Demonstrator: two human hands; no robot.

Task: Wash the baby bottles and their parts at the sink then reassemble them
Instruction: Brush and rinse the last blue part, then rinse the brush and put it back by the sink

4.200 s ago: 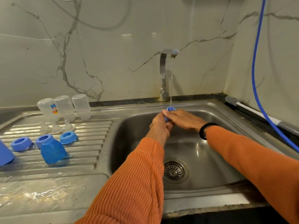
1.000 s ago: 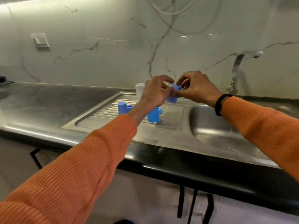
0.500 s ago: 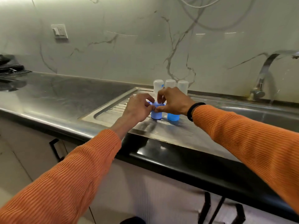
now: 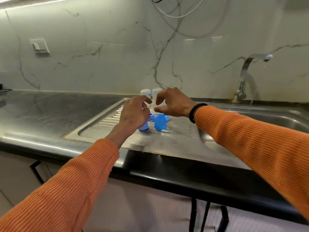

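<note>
My left hand (image 4: 135,113) hovers over the drainboard (image 4: 177,136) with fingers loosely curled, holding nothing. Just below it stands a blue cap (image 4: 143,127). A second blue cap (image 4: 160,124) stands to its right. Blue rings (image 4: 151,117) lie behind the caps. My right hand (image 4: 173,104) is above the rings, thumb and forefinger curved around a gap. A pale clear piece shows at the thumb tip; whether it is gripped is unclear. Upturned clear bottles (image 4: 145,92) stand at the back, partly hidden by my hands.
The sink basin (image 4: 275,118) lies to the right, with the faucet (image 4: 242,77) behind it. Dark steel counter (image 4: 50,111) stretches left. A wall switch (image 4: 39,46) and hanging cables (image 4: 180,14) are on the marble wall. The black counter edge (image 4: 184,178) is close to me.
Both hands have let go of the blue cap, which now stands on the drainboard. My hands rose and moved slightly back toward the bottles. The view shifted a little right.
</note>
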